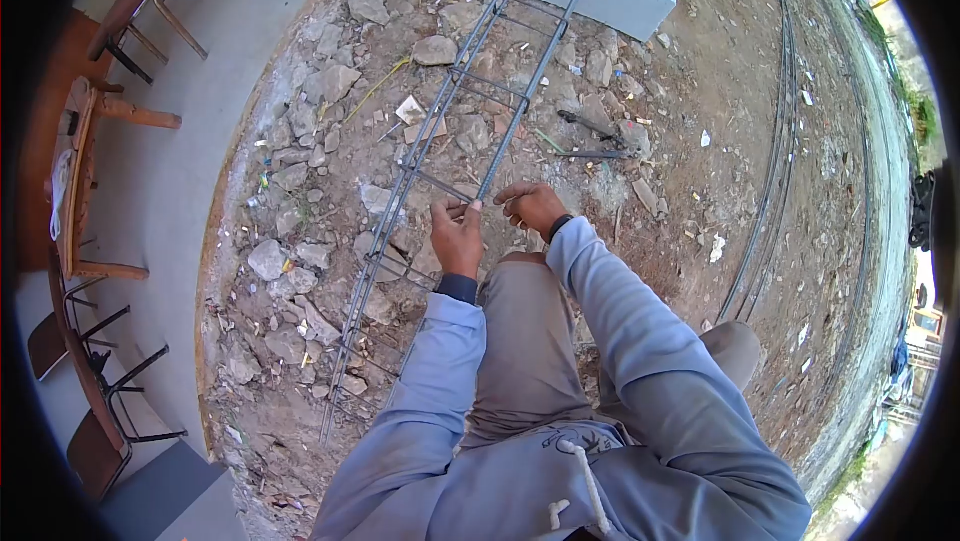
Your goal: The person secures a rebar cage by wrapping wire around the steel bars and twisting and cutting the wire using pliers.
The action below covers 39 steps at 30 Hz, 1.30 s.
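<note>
Rebar cage runs over stony ground, its far end crossing a grey slab. My left hand has its grip pinched on the cage. Right hand just beside, fingers curled; I cannot tell whether its grip holds anything.

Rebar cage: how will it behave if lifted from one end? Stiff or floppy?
Rebar cage: probably fairly stiff, since its long bars run straight, but it may flex or twist, being long and thin with widely spaced cross ties. Unlikely to roll, given its flat-sided, open shape. Ribbed bars should grip well.
</note>
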Motion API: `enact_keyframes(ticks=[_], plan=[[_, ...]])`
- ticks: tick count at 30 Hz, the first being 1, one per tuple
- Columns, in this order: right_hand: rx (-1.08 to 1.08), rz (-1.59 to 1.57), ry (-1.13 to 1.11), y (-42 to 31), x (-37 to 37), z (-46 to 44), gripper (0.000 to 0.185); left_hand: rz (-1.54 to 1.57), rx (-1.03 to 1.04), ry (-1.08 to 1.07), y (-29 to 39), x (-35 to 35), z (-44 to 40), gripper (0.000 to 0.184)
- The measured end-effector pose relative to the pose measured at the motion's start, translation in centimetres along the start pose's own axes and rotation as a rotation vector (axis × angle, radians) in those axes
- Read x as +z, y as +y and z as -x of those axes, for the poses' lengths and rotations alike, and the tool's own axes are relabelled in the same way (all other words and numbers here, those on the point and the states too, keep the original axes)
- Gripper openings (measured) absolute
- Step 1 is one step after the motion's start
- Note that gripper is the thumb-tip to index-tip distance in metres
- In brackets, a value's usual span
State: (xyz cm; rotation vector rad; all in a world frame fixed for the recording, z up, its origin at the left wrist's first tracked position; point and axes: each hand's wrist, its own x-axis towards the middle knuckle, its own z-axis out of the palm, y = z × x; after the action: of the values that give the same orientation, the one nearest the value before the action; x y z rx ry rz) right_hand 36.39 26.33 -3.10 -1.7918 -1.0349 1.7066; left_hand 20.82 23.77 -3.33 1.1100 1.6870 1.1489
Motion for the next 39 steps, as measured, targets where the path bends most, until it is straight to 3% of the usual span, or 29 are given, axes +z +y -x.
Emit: enact_keyframes(ticks=[4, 10, 14, 18, 20, 23, 26, 32, 36, 39], plan=[[0.056, 0.032, -0.004, -1.1, 0.2, 0.6, 0.028, 0.171, -0.059, -0.012, 0.6, 0.0, 0.7, 0.031], [0.037, -0.081, -0.056, -1.5, 0.7, -0.3, 0.028, 0.061, -0.069, -0.133, 3.5, -1.4, 1.1, 0.031], [-0.025, -0.159, -0.085, -1.3, 1.5, -1.2, 0.022, 0.166, -0.088, -0.182, 1.7, -1.9, 0.5, 0.035], [0.055, -0.254, -0.234, -1.4, 1.3, -2.2, 0.012, 0.072, -0.125, -0.202, 3.0, -1.9, 0.4, 0.039], [0.085, -0.278, -0.250, -1.4, 1.3, -2.0, 0.010, -0.012, -0.160, -0.253, 2.4, -1.9, 0.2, 0.039], [0.068, -0.229, -0.277, -1.0, 1.0, -3.2, 0.014, 0.177, -0.311, -0.251, 3.7, -2.1, 0.4, 0.036], [-0.026, -0.026, -0.216, -1.1, 0.8, -3.3, 0.021, 0.244, -0.285, -0.316, 2.7, -2.5, 0.3, 0.035], [-0.115, 0.054, -0.079, -1.7, 1.6, -0.7, 0.020, 0.321, -0.399, -0.509, 4.5, -4.4, -1.1, 0.036], [-0.487, 0.326, 0.141, 0.2, 2.5, -1.4, 0.020, 0.371, -0.547, -0.479, 3.9, -4.4, -2.1, 0.042], [-0.642, 0.472, 0.235, 1.4, 3.0, -1.1, 0.020, 0.317, -0.484, -0.447, 3.1, -3.9, -1.7, 0.047]])
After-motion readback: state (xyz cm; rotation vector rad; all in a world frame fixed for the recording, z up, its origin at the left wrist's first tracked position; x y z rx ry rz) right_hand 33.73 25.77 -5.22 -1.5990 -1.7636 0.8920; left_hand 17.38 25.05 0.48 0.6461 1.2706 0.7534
